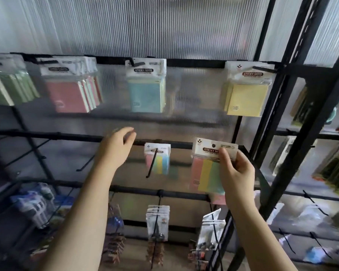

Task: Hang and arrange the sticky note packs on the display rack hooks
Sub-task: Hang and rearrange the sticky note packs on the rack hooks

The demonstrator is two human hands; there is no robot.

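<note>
My right hand pinches a pack by its white header card, thumb in front and the other fingers behind, at the right end of the middle rail. My left hand is empty, fingers loosely spread, raised near that rail to the left of the hook that already carries a striped pack.

I judge the step to be getting the pack's punched hole onto a hook. To do it well, I should keep my thumb clear of the hole, square the header to the hook tip, and slide the pack straight back along the prong without bending the card. I cannot make out the hook behind this pack, so the free hand could steady it once found.

The pack hangs upright, header up and pastel strips down, its long axis roughly vertical and tipped slightly, printed face toward me. The top-rail packs face the same way, so matching them keeps the row tidy.
</note>
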